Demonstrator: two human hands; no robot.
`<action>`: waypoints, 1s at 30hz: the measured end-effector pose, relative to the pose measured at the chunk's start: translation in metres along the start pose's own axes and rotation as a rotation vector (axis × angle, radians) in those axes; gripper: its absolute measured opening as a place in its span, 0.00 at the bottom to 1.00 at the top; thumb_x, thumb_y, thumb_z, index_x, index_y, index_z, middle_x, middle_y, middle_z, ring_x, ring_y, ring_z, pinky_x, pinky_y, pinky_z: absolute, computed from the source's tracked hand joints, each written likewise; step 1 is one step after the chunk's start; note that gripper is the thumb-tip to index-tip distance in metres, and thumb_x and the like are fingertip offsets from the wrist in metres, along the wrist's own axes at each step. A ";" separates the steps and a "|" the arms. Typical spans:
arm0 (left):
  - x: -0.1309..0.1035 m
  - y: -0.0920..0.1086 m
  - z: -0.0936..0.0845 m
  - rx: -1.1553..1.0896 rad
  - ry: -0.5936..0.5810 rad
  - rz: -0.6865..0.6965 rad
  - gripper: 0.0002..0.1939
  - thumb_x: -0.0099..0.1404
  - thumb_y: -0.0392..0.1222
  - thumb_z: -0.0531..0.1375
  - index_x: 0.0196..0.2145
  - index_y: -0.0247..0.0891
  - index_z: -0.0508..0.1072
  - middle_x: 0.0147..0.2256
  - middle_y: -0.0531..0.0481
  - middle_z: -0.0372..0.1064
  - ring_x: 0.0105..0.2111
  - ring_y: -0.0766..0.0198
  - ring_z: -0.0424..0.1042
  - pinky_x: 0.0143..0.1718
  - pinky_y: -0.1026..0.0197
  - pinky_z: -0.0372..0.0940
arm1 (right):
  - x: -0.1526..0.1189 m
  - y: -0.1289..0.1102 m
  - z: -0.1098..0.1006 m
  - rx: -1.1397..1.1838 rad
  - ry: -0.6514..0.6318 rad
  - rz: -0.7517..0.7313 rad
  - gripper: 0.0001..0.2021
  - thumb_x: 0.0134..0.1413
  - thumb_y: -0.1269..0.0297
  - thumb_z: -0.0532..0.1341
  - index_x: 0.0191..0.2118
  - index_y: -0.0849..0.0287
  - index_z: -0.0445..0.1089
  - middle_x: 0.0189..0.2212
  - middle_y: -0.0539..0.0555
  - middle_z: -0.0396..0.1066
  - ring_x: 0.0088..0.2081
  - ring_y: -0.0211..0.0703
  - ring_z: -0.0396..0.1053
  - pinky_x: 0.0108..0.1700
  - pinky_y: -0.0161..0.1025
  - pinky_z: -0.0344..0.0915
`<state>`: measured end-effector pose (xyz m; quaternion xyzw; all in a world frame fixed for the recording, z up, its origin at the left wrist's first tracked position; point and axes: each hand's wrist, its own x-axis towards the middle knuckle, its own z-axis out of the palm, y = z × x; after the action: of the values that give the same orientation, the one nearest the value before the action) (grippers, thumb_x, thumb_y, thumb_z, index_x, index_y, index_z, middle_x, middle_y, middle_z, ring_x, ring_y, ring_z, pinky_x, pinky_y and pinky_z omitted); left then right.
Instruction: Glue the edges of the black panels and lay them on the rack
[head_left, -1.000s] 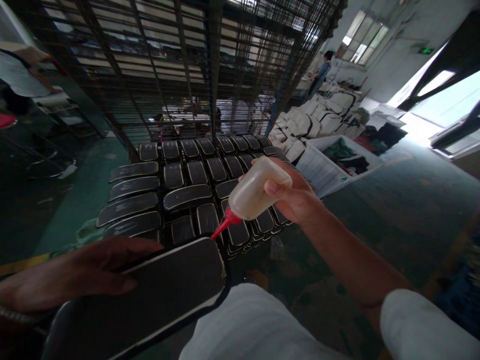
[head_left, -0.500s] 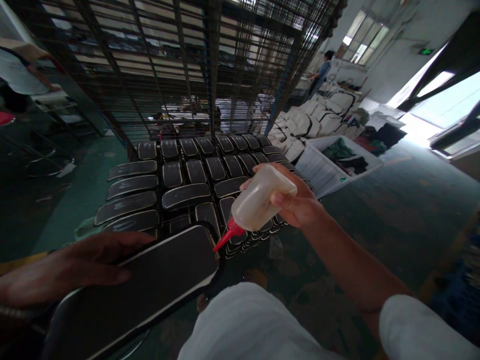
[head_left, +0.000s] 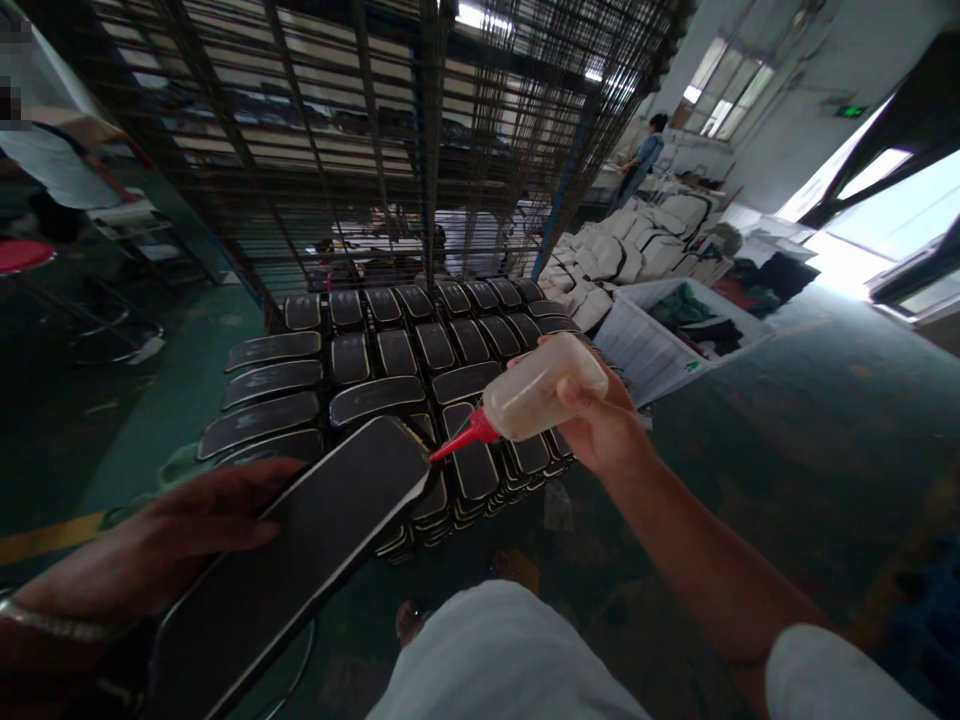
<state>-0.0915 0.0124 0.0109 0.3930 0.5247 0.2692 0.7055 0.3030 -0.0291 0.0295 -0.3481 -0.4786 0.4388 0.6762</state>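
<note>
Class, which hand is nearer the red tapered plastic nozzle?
Right hand, gripping the translucent plastic bottle behind the nozzle; left hand, farther beyond its tip, holds the long dark panel.

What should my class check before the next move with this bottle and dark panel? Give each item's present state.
1. Left hand holding the dark panel: ok, thumb across its face.
2. Right hand gripping the bottle: ok, fingers wrapped around it.
3. Red nozzle directed at the panel's edge: ok, tip by a corner.
4. Amount left in the bottle: cannot tell, its wall is cloudy.
5. Panel clear of the stacked panels: cannot tell, they overlap in this view.
</note>
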 end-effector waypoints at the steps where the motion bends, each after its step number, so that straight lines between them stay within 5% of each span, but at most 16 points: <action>1: 0.002 0.001 0.000 0.016 -0.021 -0.034 0.46 0.41 0.39 0.83 0.61 0.50 0.81 0.41 0.44 0.90 0.33 0.37 0.89 0.32 0.46 0.85 | -0.001 0.002 0.001 -0.001 0.043 0.000 0.26 0.53 0.47 0.80 0.52 0.50 0.77 0.40 0.54 0.80 0.44 0.54 0.79 0.50 0.52 0.80; 6: 0.015 -0.004 -0.004 0.023 -0.051 -0.099 0.55 0.40 0.40 0.86 0.66 0.49 0.76 0.39 0.43 0.89 0.35 0.34 0.89 0.34 0.42 0.86 | -0.005 0.013 0.008 0.027 0.180 0.031 0.24 0.52 0.47 0.81 0.47 0.52 0.77 0.37 0.52 0.77 0.37 0.49 0.75 0.39 0.45 0.79; 13: 0.016 -0.014 0.011 -0.057 -0.077 -0.033 0.46 0.44 0.39 0.85 0.61 0.49 0.77 0.41 0.45 0.89 0.31 0.44 0.88 0.30 0.49 0.84 | -0.006 0.024 0.015 0.063 0.312 0.012 0.25 0.52 0.49 0.81 0.48 0.53 0.75 0.38 0.51 0.75 0.36 0.46 0.74 0.31 0.39 0.77; 30: 0.013 -0.030 0.026 -0.175 -0.066 0.089 0.35 0.51 0.35 0.81 0.55 0.41 0.76 0.42 0.42 0.89 0.29 0.48 0.87 0.30 0.52 0.83 | -0.040 0.034 0.035 0.072 0.238 0.122 0.24 0.54 0.48 0.80 0.49 0.53 0.76 0.37 0.52 0.76 0.39 0.51 0.76 0.35 0.43 0.77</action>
<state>-0.0639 -0.0007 -0.0171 0.3616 0.4575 0.3320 0.7414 0.2547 -0.0517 -0.0042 -0.4018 -0.3567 0.4517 0.7123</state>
